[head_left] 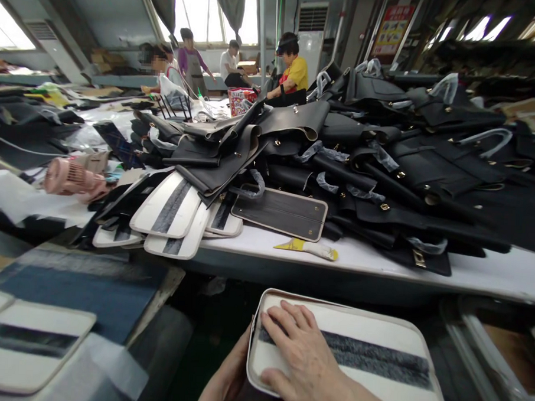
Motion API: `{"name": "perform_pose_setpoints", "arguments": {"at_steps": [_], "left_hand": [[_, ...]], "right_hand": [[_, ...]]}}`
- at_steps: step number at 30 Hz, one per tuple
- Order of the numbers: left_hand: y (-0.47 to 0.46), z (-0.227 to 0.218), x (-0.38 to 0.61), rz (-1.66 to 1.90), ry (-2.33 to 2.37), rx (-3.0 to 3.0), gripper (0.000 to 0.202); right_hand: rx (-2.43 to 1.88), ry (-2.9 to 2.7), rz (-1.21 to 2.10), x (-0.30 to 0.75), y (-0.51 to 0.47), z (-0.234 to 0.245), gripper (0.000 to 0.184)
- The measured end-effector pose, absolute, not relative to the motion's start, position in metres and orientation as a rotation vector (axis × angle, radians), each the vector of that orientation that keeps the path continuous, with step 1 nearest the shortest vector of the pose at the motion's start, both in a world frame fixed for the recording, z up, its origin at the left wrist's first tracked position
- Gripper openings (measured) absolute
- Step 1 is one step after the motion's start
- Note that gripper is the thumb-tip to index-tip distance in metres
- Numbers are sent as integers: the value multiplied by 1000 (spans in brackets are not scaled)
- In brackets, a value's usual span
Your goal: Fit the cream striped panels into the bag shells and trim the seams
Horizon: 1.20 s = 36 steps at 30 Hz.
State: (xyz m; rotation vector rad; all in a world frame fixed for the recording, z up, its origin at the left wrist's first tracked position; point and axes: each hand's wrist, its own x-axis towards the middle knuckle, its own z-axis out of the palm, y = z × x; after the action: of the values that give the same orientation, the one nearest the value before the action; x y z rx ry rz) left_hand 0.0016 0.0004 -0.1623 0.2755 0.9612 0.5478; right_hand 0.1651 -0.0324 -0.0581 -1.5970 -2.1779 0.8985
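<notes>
A white padded panel (376, 347) with a dark grey strip along its middle lies low in front of me, below the table's near edge. My right hand (300, 355) rests flat on its left end, fingers stretched and slightly spread over the strip. My left hand (226, 379) sits under the panel's left edge and cups it from below, with the fingertips hidden by the panel.
Several similar white striped panels (173, 214) fan out on the white table (292, 255), beside a dark riveted panel (280, 211) and a big pile of black bag parts (406, 159). A pink fan (71, 179) lies left. Another panel (26, 343) rests bottom left. People (293, 68) work at the back.
</notes>
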Motion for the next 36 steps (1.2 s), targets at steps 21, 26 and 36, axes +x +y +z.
{"name": "perform_pose_setpoints", "arguments": {"at_steps": [21, 26, 36], "left_hand": [[18, -130, -24, 468, 831, 615, 50], [36, -120, -32, 299, 862, 737, 51], [53, -80, -27, 100, 904, 949, 49]], "right_hand": [[-1572, -2155, 863, 170, -39, -77, 65], [-1574, -2080, 869, 173, -39, -78, 64], [-1517, -1999, 884, 175, -40, -81, 66]]}}
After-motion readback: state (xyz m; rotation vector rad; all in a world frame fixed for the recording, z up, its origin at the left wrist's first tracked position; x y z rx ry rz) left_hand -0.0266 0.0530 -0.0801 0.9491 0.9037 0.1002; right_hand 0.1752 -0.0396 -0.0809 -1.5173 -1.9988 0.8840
